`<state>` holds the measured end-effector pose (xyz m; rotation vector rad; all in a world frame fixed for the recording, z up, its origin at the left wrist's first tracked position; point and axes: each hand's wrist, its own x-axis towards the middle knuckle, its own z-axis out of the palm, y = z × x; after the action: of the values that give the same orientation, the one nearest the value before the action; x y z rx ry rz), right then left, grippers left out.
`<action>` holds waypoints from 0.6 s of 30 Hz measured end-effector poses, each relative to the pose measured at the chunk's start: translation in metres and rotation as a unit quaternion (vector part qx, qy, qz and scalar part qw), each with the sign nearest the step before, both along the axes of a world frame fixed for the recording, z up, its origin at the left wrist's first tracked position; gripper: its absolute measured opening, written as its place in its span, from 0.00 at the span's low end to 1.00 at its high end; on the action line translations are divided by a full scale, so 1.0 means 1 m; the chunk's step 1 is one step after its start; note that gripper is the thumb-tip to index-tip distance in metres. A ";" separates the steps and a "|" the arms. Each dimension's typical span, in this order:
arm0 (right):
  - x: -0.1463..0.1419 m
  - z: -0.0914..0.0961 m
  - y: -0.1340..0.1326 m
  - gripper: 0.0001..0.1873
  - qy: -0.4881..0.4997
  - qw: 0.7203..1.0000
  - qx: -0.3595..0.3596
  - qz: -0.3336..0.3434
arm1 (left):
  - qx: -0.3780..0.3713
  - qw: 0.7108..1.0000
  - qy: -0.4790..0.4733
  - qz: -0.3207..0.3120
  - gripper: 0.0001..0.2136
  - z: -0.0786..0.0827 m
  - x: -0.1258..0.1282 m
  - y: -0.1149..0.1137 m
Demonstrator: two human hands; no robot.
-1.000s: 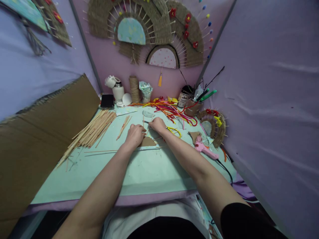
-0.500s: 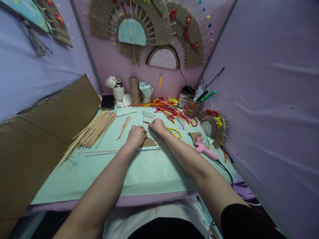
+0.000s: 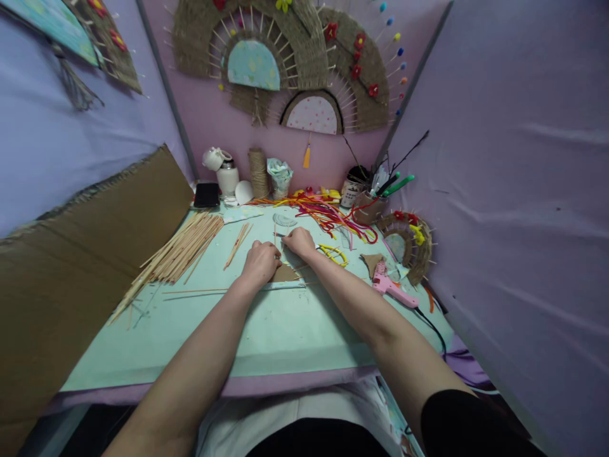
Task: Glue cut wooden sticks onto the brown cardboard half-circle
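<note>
Your left hand (image 3: 259,260) and right hand (image 3: 299,242) are curling close together over the brown cardboard piece (image 3: 285,273) lying mid green mat (image 3: 285,330), touching it; can't tell if either's actually gripping anything.

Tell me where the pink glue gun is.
In the head view, the pink glue gun lies on the right side of the green mat, just right of the right forearm and in front of the small woven fan.

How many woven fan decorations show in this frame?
4. On the back wall, overlapping: a blue-centred fan and a pink-centred fan. A third fan hangs on the left wall, partly cropped. A fourth fan lies on the table, right. Others may be hidden.
</note>
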<state>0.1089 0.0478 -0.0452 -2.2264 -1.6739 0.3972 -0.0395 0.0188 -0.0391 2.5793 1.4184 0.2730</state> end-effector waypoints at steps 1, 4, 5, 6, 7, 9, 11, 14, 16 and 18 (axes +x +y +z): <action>0.000 0.000 0.000 0.16 -0.001 1.000 0.001 0.001 | 0.000 1.000 -0.001 0.000 0.13 0.000 0.000 0.000; -0.001 -0.001 0.001 0.16 -0.002 1.000 0.004 0.002 | 0.000 1.000 0.006 0.004 0.13 0.002 0.000 -0.002; -0.001 -0.001 0.001 0.17 -0.002 1.000 0.005 0.003 | 0.000 1.000 0.011 0.006 0.13 0.003 0.000 -0.002; -0.002 -0.001 0.001 0.17 -0.002 1.000 0.006 0.003 | 0.001 1.000 0.015 0.007 0.13 0.004 0.000 -0.003; -0.001 -0.001 0.001 0.17 -0.002 1.000 0.008 0.003 | 0.001 1.000 0.018 0.008 0.13 0.005 0.000 -0.004; 0.000 0.001 0.000 0.18 -0.004 1.000 0.011 0.003 | -0.001 1.000 0.020 0.011 0.13 0.007 0.000 -0.005; 0.004 0.003 0.000 0.20 -0.007 1.000 0.015 0.001 | -0.004 1.000 0.016 0.014 0.13 0.009 0.000 -0.006; 0.013 0.007 -0.002 0.21 -0.015 1.000 0.019 -0.006 | -0.011 1.000 0.008 0.019 0.12 0.011 0.001 -0.007; 0.020 0.009 -0.005 0.21 -0.021 0.999 0.020 -0.013 | -0.014 1.000 0.002 0.022 0.13 0.011 0.001 -0.008; 0.025 0.011 -0.008 0.20 -0.026 0.999 0.021 -0.018 | -0.017 1.000 -0.003 0.025 0.12 0.011 0.001 -0.008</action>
<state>0.1342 0.0402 -0.0345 -2.2511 -1.6502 0.2961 -0.0385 0.0113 -0.0281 2.5175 1.4734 0.2618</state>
